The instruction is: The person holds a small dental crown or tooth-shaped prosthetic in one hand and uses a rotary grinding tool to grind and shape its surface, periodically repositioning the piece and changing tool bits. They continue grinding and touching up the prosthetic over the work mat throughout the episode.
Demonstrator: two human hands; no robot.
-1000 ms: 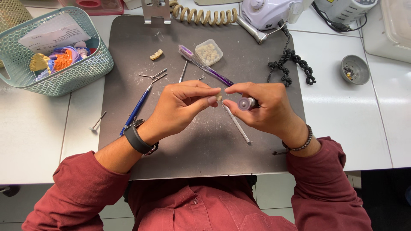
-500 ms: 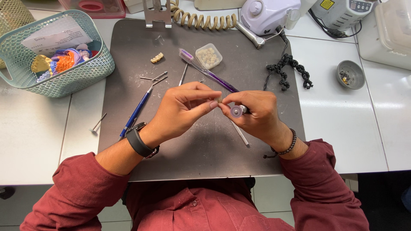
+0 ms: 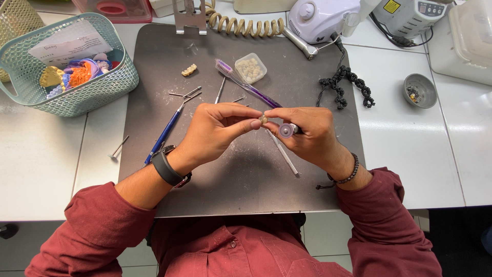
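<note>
The head camera looked down on two dark red sleeves at the bottom edge, the forearms reaching up over a dark grey work mat (image 3: 241, 190). The left hand (image 3: 218, 131), with a dark watch (image 3: 166, 168) on its wrist, pinched a small pale tooth-shaped piece (image 3: 263, 119) between thumb and fingertips above the middle of the mat. The right hand (image 3: 307, 136), a beaded bracelet (image 3: 349, 174) on its wrist, was closed around a handpiece (image 3: 287, 130), whose round silver end faced the camera just beside the small piece. Whether the tool touched the piece could not be told.

Under the hands a thin metal rod (image 3: 284, 154) lay on the mat. Just beyond them lay a purple toothbrush (image 3: 246, 84), a blue-handled instrument (image 3: 164, 134) and several small metal burs (image 3: 184, 94). Farther up stood a small clear box (image 3: 250, 67) of pale pieces and, to its left, a short row of pale teeth (image 3: 188, 70). A black coiled cord (image 3: 346, 84) lay at the mat's right edge, a small grey bowl (image 3: 419, 90) well beyond it on the white table (image 3: 41, 159). At far left stood a teal basket (image 3: 97, 92) holding coloured dental casts and a paper; at the far edge, a white machine (image 3: 320, 18) and a beige coiled cable (image 3: 246, 25).
</note>
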